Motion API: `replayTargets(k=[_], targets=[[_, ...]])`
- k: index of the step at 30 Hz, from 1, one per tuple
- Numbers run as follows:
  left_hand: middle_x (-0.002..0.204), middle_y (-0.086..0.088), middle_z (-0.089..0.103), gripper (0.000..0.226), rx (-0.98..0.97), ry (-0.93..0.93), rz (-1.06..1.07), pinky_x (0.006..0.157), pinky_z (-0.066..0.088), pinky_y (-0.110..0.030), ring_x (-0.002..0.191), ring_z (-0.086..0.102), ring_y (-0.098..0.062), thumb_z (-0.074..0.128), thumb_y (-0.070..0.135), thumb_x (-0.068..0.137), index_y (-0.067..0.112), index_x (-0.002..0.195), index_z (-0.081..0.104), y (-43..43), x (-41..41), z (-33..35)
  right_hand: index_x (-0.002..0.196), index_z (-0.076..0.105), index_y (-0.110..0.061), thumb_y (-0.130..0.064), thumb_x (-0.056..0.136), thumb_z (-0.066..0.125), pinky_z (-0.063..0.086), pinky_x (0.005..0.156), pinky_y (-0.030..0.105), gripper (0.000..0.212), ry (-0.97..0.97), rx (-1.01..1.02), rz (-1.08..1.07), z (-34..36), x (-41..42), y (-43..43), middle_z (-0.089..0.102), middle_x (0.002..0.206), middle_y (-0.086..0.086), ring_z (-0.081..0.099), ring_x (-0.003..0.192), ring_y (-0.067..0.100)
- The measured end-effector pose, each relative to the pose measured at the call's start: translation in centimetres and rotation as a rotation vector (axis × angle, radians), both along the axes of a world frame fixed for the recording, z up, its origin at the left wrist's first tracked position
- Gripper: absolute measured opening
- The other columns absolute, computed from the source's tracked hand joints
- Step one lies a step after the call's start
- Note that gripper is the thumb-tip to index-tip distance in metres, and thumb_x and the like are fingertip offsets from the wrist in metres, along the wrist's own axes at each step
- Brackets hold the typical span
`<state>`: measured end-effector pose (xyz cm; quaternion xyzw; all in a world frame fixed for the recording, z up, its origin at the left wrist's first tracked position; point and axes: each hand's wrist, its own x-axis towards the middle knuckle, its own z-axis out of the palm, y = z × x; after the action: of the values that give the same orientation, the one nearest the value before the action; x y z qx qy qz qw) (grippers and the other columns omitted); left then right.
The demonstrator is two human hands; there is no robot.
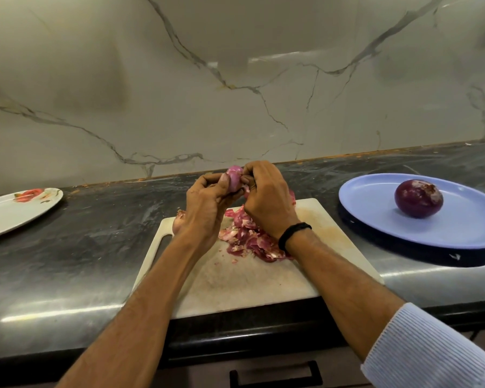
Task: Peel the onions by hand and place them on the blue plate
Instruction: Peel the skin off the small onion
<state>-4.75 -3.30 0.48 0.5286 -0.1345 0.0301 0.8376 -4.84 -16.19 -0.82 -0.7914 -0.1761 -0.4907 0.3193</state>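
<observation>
The left hand [205, 204] cups a pink onion [233, 177] while the right hand [266, 191] pinches its skin, above a white cutting board [249, 281] heaped with peelings [249, 236]. A peeled onion [418, 198] sits on the blue plate [375, 219] at right, a flowered plate [11, 217] at left, on a dark table [81, 247] below a veined marble wall [235, 107].

Veined marble backsplash [235, 93] rises behind a glossy dark countertop [67, 261].
</observation>
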Motion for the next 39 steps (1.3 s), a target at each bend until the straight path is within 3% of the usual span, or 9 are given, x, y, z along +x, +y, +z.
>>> replayTargets(k=[6, 9, 13, 17, 20, 24, 28, 35, 39], targets=[[0.110, -0.010, 0.074, 0.035, 0.007, -0.045, 0.020, 0.095, 0.058, -0.036, 0.108, 0.071, -0.027, 0.058, 0.004, 0.098, 0.002, 0.133, 0.057, -0.2, -0.1, 0.1, 0.088, 0.054, -0.006, 0.006, 0.081, 0.051, 0.046, 0.063, 0.035, 0.014, 0.021, -0.021, 0.026, 0.0, 0.0, 0.2, 0.051, 0.085, 0.006, 0.046, 0.078, 0.021], [0.121, -0.014, 0.070, 0.037, 0.016, -0.063, 0.040, 0.098, 0.056, -0.037, 0.115, 0.068, -0.028, 0.059, 0.005, 0.097, 0.000, 0.134, 0.058, -0.3, -0.1, 0.1, 0.088, 0.055, -0.006, -0.001, 0.084, 0.047, 0.046, 0.063, 0.033, 0.010, 0.002, -0.045, 0.025, 0.1, 0.0, 0.2, 0.052, 0.085, 0.006, 0.047, 0.077, 0.020], [0.116, -0.007, 0.073, 0.030, 0.022, -0.075, 0.064, 0.095, 0.057, -0.034, 0.113, 0.069, -0.025, 0.059, 0.005, 0.097, 0.004, 0.127, 0.063, -0.1, -0.5, -0.1, 0.086, 0.055, -0.005, 0.001, 0.085, 0.046, 0.042, 0.063, 0.029, 0.011, -0.009, -0.047, 0.036, -0.1, 0.0, 0.5, 0.053, 0.083, 0.008, 0.046, 0.075, 0.019], [0.115, -0.006, 0.073, 0.030, 0.006, -0.079, 0.058, 0.095, 0.056, -0.031, 0.113, 0.069, -0.022, 0.065, 0.013, 0.091, 0.011, 0.121, 0.064, 0.2, -0.6, 0.0, 0.096, 0.059, -0.005, -0.005, 0.092, 0.058, 0.050, 0.071, 0.030, 0.004, 0.008, 0.064, 0.092, -0.2, 0.1, 0.3, 0.059, 0.090, 0.006, 0.054, 0.081, 0.017], [0.121, -0.010, 0.070, 0.039, 0.027, -0.061, 0.043, 0.095, 0.055, -0.030, 0.116, 0.068, -0.023, 0.067, 0.016, 0.087, 0.010, 0.125, 0.061, 0.2, -0.6, 0.1, 0.105, 0.061, -0.004, -0.011, 0.092, 0.066, 0.052, 0.077, 0.025, 0.015, 0.020, 0.096, 0.109, 0.1, -0.1, 0.0, 0.065, 0.097, 0.008, 0.060, 0.087, 0.018], [0.118, -0.013, 0.070, 0.024, 0.039, -0.052, 0.053, 0.092, 0.056, -0.030, 0.114, 0.068, -0.027, 0.060, 0.004, 0.097, 0.009, 0.121, 0.060, 0.5, -0.3, -0.1, 0.092, 0.064, -0.003, -0.006, 0.090, 0.067, 0.049, 0.069, 0.023, 0.005, -0.008, 0.072, 0.077, 0.1, -0.3, 0.0, 0.065, 0.086, 0.009, 0.059, 0.078, 0.019], [0.123, -0.014, 0.066, 0.034, 0.060, -0.058, 0.018, 0.101, 0.054, -0.037, 0.121, 0.063, -0.029, 0.059, -0.008, 0.093, 0.008, 0.123, 0.061, 0.7, 0.0, 0.0, 0.092, 0.062, -0.003, -0.001, 0.092, 0.061, 0.049, 0.067, 0.026, 0.002, 0.037, 0.088, 0.059, 0.0, 0.0, -0.3, 0.064, 0.086, 0.008, 0.057, 0.077, 0.019], [0.122, -0.014, 0.069, 0.036, 0.090, -0.037, 0.060, 0.085, 0.058, -0.026, 0.104, 0.071, -0.019, 0.054, -0.010, 0.096, 0.000, 0.130, 0.062, 0.3, 0.2, -0.2, 0.088, 0.056, -0.002, 0.008, 0.083, 0.052, 0.039, 0.062, 0.017, 0.012, 0.104, 0.035, 0.050, 0.0, 0.1, -0.1, 0.054, 0.081, 0.005, 0.049, 0.072, 0.017], [0.111, -0.006, 0.071, 0.033, 0.084, -0.034, 0.115, 0.086, 0.058, -0.026, 0.101, 0.071, -0.016, 0.057, -0.008, 0.096, 0.004, 0.125, 0.065, 0.3, 0.5, -0.3, 0.084, 0.052, -0.005, 0.003, 0.078, 0.044, 0.039, 0.058, 0.023, 0.013, 0.100, 0.022, 0.065, 0.1, -0.1, 0.2, 0.050, 0.077, 0.003, 0.045, 0.068, 0.017]])
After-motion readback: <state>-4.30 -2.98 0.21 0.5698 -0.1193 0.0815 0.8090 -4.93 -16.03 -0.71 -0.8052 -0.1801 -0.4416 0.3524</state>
